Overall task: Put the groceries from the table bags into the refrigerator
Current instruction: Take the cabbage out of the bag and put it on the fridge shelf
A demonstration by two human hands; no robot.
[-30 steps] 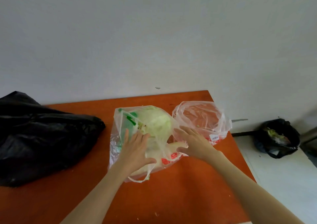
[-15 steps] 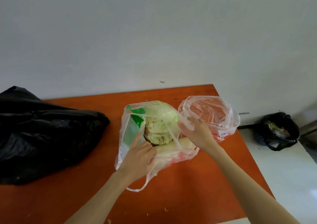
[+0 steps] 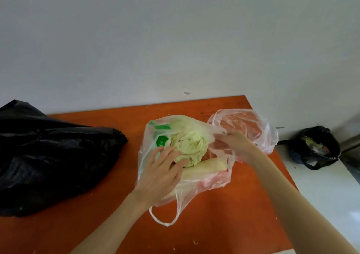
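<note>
A clear plastic grocery bag (image 3: 187,191) lies on the orange table (image 3: 224,224). Inside it show a pale green cabbage (image 3: 191,146), a long white radish (image 3: 204,168) and green packaging (image 3: 161,140). My left hand (image 3: 161,174) reaches into the bag's mouth with fingers spread against the cabbage's near side. My right hand (image 3: 235,146) pinches the bag's right rim and holds it open. A second clear bag (image 3: 251,129), looking nearly empty, stands just behind my right hand.
A big black plastic bag (image 3: 52,156) fills the table's left side. A grey wall rises behind the table. On the white floor to the right sits a small black rubbish bag (image 3: 315,148). The table's right edge runs close to my right forearm.
The bag's mouth has been pulled wider and the cabbage and radish now show uncovered. My left hand moved from the bag's outside onto the cabbage; my right hand shifted to the rim.
</note>
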